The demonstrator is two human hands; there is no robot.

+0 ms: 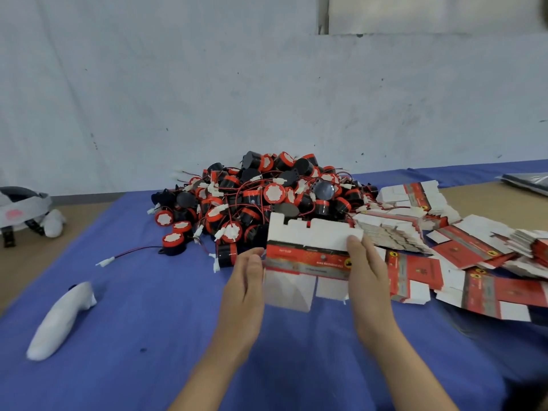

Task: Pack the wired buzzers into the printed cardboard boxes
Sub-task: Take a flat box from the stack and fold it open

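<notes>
Holds one flat printed carton [308, 256] upright between both hands, clear of the blue cloth [148, 321] and just in front of the buzzer pile [261, 197]. Presses the left hand [246, 286] flat against the carton's left edge, fingers straight, nothing clasped. Lays the right hand [367, 274] over the carton's right end, fingers stretched across the upper white flap; thumb hidden behind the card, so cannot tell whether pinching or merely pressing. Notes a red printed band across the carton's middle, white flaps above and below. Records black-and-red buzzers heaped with tangled red wires and white plugs; one stray buzzer [173, 243] just left of the heap, lead trailing leftward. Logs loose stacks of flat cartons [474, 262] to the right, a white-wrapped controller [59, 321] near left, and a headset [20, 209] far left.
</notes>
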